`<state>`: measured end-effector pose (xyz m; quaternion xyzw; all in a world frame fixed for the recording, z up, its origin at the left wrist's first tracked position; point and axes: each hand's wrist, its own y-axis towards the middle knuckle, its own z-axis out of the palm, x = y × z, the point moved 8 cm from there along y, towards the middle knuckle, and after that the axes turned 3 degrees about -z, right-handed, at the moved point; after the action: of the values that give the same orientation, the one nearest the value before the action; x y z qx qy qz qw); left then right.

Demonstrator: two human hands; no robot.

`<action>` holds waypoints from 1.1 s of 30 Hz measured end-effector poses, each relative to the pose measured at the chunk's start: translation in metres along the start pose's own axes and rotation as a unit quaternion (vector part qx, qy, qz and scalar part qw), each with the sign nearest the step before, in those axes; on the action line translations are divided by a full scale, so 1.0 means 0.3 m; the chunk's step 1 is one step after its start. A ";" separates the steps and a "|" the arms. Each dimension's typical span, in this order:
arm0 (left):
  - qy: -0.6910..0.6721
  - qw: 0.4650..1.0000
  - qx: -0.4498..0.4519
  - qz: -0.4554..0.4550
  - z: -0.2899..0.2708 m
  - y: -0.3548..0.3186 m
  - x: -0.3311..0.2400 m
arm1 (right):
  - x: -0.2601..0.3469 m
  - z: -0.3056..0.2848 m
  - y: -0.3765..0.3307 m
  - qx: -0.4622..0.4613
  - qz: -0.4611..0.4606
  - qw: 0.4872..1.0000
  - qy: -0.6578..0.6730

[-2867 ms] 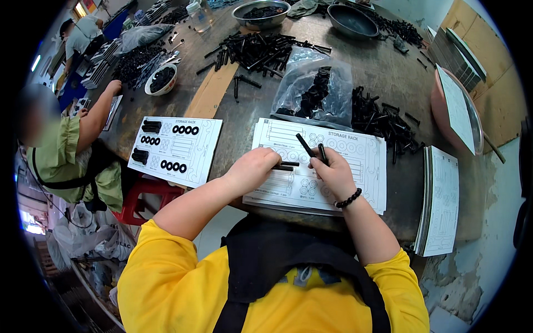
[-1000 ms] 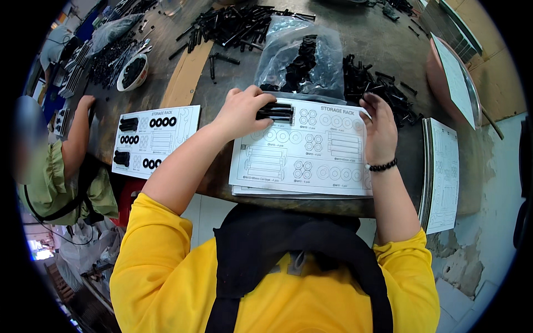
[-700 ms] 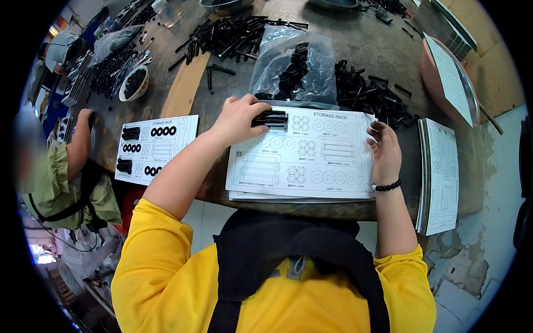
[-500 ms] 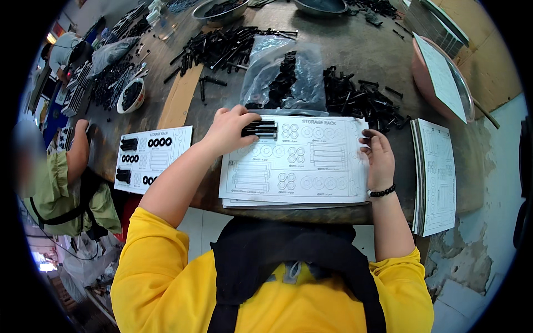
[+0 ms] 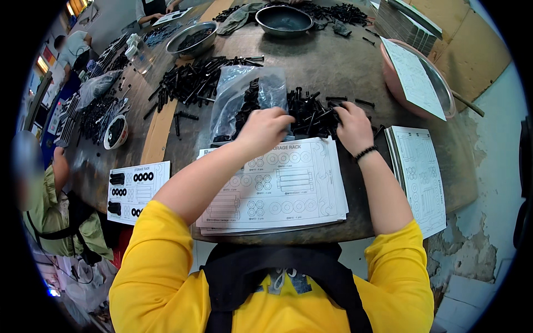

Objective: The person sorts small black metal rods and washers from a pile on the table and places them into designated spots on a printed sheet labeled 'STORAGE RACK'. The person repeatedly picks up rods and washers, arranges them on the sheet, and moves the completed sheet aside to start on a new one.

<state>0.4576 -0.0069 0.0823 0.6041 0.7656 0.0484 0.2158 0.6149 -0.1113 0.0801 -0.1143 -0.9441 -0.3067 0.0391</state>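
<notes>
My left hand [image 5: 265, 131] is over the near edge of a clear plastic bag [image 5: 222, 91] of small black parts. Its fingers are bent together toward a pile of black bolts [image 5: 311, 112]; whatever they grip is hidden. At the right side of that pile, my right hand [image 5: 354, 130] has its fingers curled down among the bolts, seemingly pinching one. Below both hands lies a stack of printed sheets [image 5: 272, 202] with outlines of nuts, washers, bolts and a wrench. My left forearm crosses the stack and covers its upper left part.
At left lies a sheet [image 5: 149, 191] with black parts on it, beside a co-worker [image 5: 47, 194]. Another sheet stack [image 5: 416, 166] is on the right. Farther off are a bolt heap [image 5: 189, 83], metal bowls [image 5: 284, 21], a white cup [image 5: 115, 132] and a pink basin [image 5: 391, 83].
Both hands have moved away from the sheet stack to the bolt pile beyond it. My left hand has left the black bolts it was placing on the top sheet. The view has shifted.
</notes>
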 end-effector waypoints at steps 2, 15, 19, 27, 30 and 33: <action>0.016 0.998 0.026 0.053 0.086 0.090 -0.045 | -0.003 0.068 0.040 0.029 -0.042 0.999 -0.015; 0.056 0.998 -0.009 0.024 0.165 0.211 0.010 | 0.027 0.224 0.082 0.143 -0.162 0.973 -0.085; 0.089 0.987 0.106 -0.084 0.224 0.211 0.011 | 0.043 0.190 0.078 0.143 -0.219 0.961 -0.092; 0.059 0.976 0.116 -0.175 0.246 0.203 0.056 | -0.032 0.082 0.038 0.190 0.121 0.959 0.175; 0.005 0.975 0.098 -0.200 0.206 0.165 0.063 | 0.075 0.079 -0.031 0.238 0.043 0.954 0.177; -0.120 0.967 0.066 -0.214 0.086 0.103 0.068 | 0.082 0.123 -0.070 0.211 0.023 0.968 0.137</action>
<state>0.4921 0.0157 0.0638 0.4408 0.8469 -0.1226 0.2711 0.5858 -0.1013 0.0420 -0.0819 -0.9702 -0.1124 0.1984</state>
